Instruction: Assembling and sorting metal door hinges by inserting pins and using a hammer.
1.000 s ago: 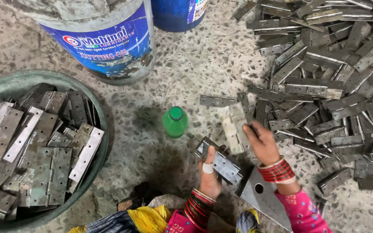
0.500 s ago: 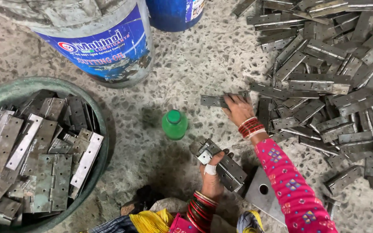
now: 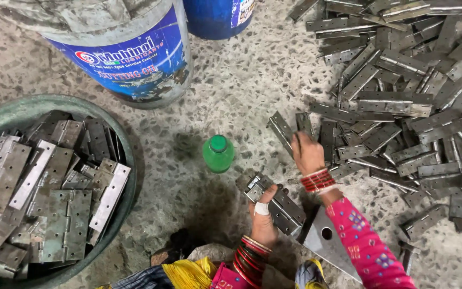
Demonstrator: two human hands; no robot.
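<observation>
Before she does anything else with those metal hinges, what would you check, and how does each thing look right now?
1. Right hand has a firm hold on the hinge lifted from the loose pile: ok, fingers closed on it.
2. Left hand steadies the stack of hinges on the floor: ok.
3. Green bottle upright, apart from both hands: ok.
4. Room left in the green tub: cannot tell, it looks nearly full.
5. Bandaged left thumb kept off sharp edges: not ok, it rests on the stack.
6. Triangular metal plate lying flat: cannot tell.
</observation>
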